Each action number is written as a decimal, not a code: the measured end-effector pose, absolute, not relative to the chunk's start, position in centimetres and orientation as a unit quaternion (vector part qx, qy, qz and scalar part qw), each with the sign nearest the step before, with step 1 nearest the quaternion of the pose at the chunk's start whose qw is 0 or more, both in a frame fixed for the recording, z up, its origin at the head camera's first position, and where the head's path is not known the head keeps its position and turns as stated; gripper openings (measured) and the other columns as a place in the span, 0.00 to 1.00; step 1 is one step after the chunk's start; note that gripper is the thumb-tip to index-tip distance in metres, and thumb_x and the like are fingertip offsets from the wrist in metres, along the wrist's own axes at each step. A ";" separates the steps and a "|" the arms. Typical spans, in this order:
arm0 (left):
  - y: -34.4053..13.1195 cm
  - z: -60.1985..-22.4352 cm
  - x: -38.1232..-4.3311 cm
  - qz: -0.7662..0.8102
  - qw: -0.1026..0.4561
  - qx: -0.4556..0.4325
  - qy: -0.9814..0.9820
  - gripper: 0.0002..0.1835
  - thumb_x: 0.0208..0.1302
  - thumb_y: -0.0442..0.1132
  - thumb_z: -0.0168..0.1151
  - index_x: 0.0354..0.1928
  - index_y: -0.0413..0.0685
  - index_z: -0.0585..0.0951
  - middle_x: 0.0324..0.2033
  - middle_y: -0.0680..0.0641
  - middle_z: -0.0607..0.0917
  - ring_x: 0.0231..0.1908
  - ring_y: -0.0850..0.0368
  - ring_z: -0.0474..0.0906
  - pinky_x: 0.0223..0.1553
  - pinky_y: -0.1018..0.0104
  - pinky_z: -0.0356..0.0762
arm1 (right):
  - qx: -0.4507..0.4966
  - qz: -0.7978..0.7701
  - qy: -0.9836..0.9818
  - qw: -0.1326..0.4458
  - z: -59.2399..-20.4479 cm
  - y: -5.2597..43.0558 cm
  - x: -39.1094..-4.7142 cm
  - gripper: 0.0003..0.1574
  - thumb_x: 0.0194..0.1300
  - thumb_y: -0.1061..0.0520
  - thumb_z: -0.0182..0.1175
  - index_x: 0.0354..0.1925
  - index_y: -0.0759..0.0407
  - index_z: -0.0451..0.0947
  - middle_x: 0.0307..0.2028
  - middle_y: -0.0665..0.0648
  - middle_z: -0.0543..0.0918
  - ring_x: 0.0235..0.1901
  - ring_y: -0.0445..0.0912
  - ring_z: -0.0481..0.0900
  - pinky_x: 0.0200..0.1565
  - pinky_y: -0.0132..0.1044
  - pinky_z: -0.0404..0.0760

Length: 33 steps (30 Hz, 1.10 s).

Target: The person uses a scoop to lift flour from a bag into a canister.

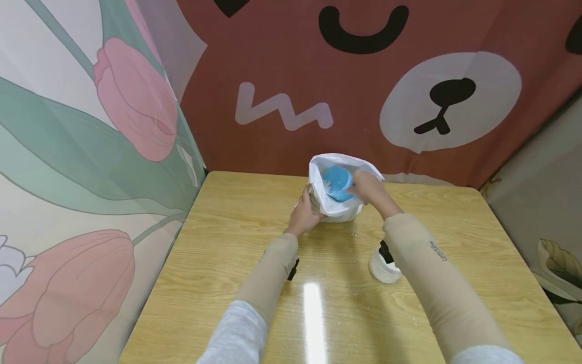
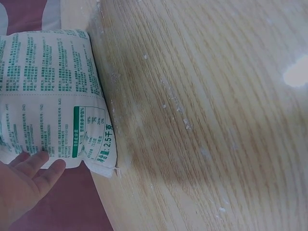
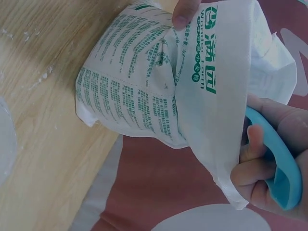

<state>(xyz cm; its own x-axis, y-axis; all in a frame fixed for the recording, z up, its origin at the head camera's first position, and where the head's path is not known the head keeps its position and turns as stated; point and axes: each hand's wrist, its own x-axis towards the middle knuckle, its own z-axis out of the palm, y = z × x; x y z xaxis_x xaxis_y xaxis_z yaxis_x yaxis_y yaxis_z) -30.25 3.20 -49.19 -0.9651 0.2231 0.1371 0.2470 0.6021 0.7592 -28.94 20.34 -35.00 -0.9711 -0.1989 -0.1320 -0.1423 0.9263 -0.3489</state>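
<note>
A white flour bag (image 1: 338,215) with green print stands at the far side of the table, its mouth wide and turned toward me. My left hand (image 1: 305,213) holds the bag's left side, fingers spread along it in the left wrist view. Inside the mouth is a blue measuring cup (image 1: 337,181) with some white powder on its inner wall. The right hand (image 1: 367,187), slightly blurred, grips the cup by its looped blue handle (image 3: 287,180) at the bag's rim. In the right wrist view the bag's wall hides the cup's bowl.
A round white tub (image 1: 385,270) stands on the wooden table (image 1: 236,227), partly covered by the right forearm. White powder specks (image 2: 175,101) lie in front of the bag. A brown printed curtain (image 1: 282,146) hangs right behind the table's far edge.
</note>
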 end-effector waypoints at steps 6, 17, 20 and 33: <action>3.3 -49.1 -30.2 -0.430 0.011 -0.128 -0.893 0.54 0.45 0.47 0.70 0.68 0.54 0.44 0.60 0.40 0.64 0.55 0.46 0.65 0.50 0.51 0.66 | -0.081 -0.208 0.971 0.085 -35.1 20.8 -28.7 0.18 0.60 0.60 0.57 0.16 0.68 0.75 0.07 0.52 0.67 0.08 0.45 0.69 0.15 0.32 0.67; 3.7 -48.8 -30.3 -0.422 0.012 -0.124 -0.898 0.54 0.45 0.46 0.70 0.68 0.55 0.43 0.59 0.40 0.65 0.55 0.46 0.66 0.50 0.52 0.66 | -0.049 -0.297 0.949 0.095 -35.5 21.7 -28.5 0.17 0.62 0.60 0.54 0.21 0.71 0.73 0.10 0.51 0.64 0.11 0.43 0.68 0.17 0.34 0.69; 3.7 -48.7 -30.4 -0.423 0.011 -0.127 -0.897 0.54 0.46 0.46 0.70 0.68 0.54 0.43 0.59 0.40 0.64 0.55 0.47 0.65 0.51 0.52 0.66 | -0.026 -0.320 0.941 0.108 -35.5 22.0 -28.5 0.17 0.64 0.59 0.53 0.27 0.73 0.76 0.14 0.54 0.70 0.15 0.44 0.70 0.20 0.34 0.71; 3.3 -49.2 -29.8 -0.437 0.006 -0.129 -0.890 0.54 0.46 0.49 0.69 0.69 0.53 0.43 0.60 0.40 0.63 0.56 0.46 0.64 0.52 0.50 0.65 | 0.011 -0.364 0.926 0.099 -36.9 21.9 -27.5 0.17 0.64 0.57 0.54 0.32 0.73 0.77 0.20 0.58 0.76 0.15 0.43 0.69 0.21 0.35 0.73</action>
<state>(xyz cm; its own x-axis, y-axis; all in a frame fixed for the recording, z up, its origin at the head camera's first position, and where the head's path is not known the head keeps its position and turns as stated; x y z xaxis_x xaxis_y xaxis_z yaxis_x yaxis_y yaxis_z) -29.81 3.30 -49.23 -0.9664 0.2249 0.1240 0.2358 0.5853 0.7758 -27.50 21.92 -36.86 -0.9803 -0.0507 -0.1909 0.0927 0.7353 -0.6713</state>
